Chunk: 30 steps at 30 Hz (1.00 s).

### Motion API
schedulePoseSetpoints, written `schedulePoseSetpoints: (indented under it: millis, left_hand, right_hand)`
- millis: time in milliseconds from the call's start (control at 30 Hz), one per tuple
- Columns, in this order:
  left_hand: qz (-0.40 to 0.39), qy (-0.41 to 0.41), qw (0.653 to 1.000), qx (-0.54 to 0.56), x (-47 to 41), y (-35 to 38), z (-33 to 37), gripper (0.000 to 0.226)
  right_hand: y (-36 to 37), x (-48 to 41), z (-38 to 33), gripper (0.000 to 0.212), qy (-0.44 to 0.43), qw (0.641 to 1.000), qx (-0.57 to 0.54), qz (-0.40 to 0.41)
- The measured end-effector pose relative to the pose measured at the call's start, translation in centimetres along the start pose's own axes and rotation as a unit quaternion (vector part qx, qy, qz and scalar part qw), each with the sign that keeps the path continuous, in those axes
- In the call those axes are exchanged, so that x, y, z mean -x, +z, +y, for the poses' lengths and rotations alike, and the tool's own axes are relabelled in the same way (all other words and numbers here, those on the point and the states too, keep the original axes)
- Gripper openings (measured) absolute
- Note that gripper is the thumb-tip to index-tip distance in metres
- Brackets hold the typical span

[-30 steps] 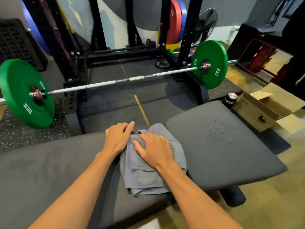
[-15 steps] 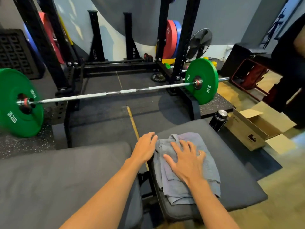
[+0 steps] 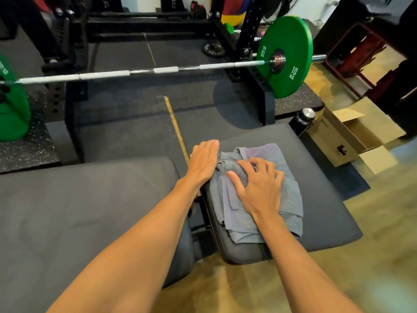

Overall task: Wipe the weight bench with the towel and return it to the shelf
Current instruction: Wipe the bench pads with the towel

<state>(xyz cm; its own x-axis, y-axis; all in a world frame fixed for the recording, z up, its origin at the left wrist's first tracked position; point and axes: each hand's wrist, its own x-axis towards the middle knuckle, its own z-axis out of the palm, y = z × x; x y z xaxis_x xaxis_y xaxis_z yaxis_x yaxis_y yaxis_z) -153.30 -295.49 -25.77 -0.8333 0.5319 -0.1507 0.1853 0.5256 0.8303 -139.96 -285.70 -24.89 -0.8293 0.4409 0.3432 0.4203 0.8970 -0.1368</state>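
At the far left edge, part of a green weight plate stood on the rubber floor. A silver barbell ran from it across the far side of the scene. Nearer, the long grey back pad of the weight bench filled the left foreground.

2 bare forearms reached in from the near edge. The left hand lay flat, fingers straight and together, at the left edge of the seat pad, with its fingers touching the towel's left border.

The grey towel, loosely folded and creased, lay on the left part of that seat pad, just right of the gap between the 2 pads. The right hand pressed down on top of it, thumb spread and fingers bent into the folds, gripping bunched cloth.

Further right and far, a second green plate marked 10 KG sat on the bar's end. A dark bottle with a silver cap stood just beyond the seat pad's far right corner, beside an open cardboard box.
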Motion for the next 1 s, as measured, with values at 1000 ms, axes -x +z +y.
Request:
schedulePoseSetpoints:
  millis: [1000]
  left_hand:
    - [0.065,-0.009,0.993,-0.103,0.2,0.7,2.7,0.051]
  right_hand:
    - [-3.2,6.9,2.6,0.032,-0.090,0.995,-0.037,-0.025]
